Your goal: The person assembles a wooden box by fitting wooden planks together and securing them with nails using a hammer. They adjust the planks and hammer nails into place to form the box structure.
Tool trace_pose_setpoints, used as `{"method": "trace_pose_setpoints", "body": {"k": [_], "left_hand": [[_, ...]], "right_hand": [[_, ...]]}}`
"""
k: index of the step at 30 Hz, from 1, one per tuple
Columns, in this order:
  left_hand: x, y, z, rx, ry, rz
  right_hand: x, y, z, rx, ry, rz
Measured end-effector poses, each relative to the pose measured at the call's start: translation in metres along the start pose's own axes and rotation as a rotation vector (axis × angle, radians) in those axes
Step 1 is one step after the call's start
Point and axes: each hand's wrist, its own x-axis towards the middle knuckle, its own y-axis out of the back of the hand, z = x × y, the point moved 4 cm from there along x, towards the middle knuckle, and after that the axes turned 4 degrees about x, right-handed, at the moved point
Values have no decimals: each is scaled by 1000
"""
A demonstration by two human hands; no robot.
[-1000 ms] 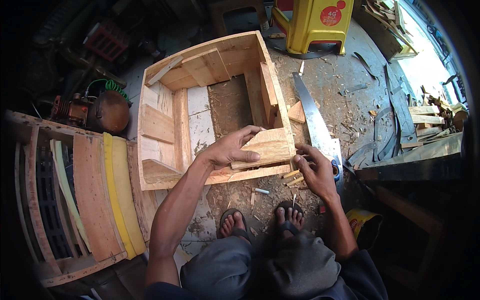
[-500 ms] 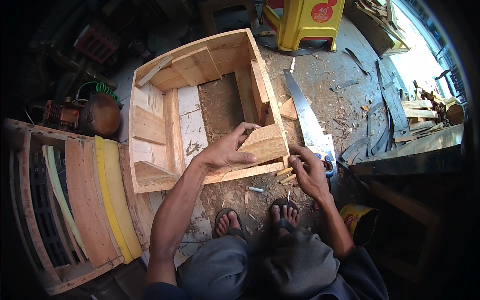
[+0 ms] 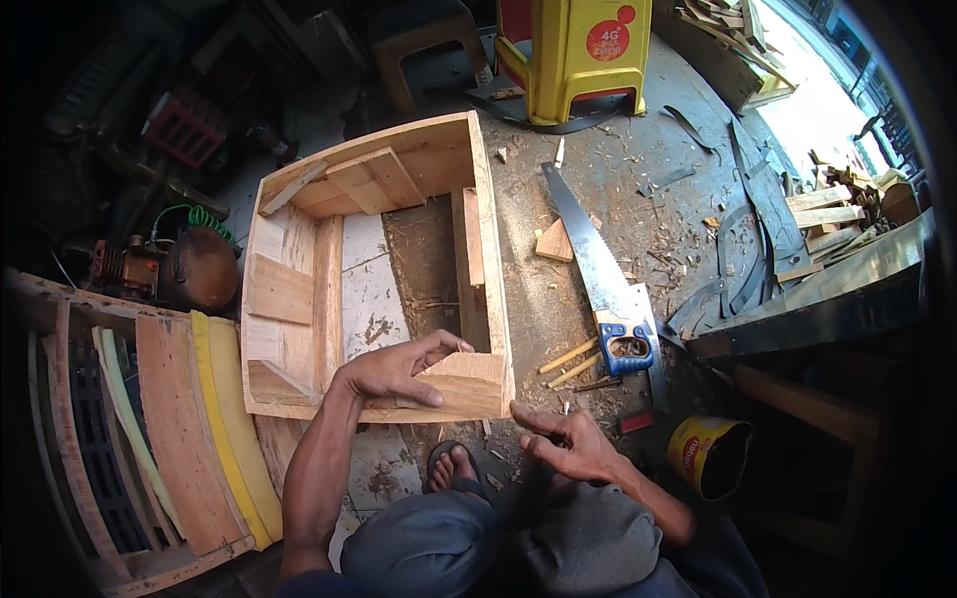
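Observation:
An open wooden box frame (image 3: 289,299) lies on the sawdust-covered floor in front of me. My left hand (image 3: 394,371) grips a triangular corner block (image 3: 469,384) at the frame's near right corner, thumb on its top edge and fingers across its face. My right hand (image 3: 563,448) hovers just below that corner, above my knees, touching neither wood nor tool. Its index finger points left and the other fingers are half curled, so I cannot make out whether anything small is in it. A hand saw (image 3: 588,249) with a blue handle lies to the right of the frame.
Thin wood sticks (image 3: 568,357) and a small offcut (image 3: 553,241) lie by the saw. A yellow plastic stool (image 3: 578,50) stands at the back, a yellow can (image 3: 708,453) at the right, and a curved slatted frame (image 3: 169,429) and a small engine (image 3: 194,264) at the left. My sandalled foot (image 3: 454,463) rests near the frame.
My right hand has drawn back from the frame's near right corner toward my knees. My left hand stays on the corner block.

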Motion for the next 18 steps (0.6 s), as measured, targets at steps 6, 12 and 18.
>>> {"method": "trace_pose_setpoints", "body": {"k": [6,12,18], "left_hand": [[-8,39,23,-203,-194,290],[47,151,97,89,-360,541],[85,208,140,915,-242,812]], "right_hand": [[14,-4,13,40,107,-94],[46,2,-23,-201,-73,-41],[50,6,-17,-187,-118,-98]]}}
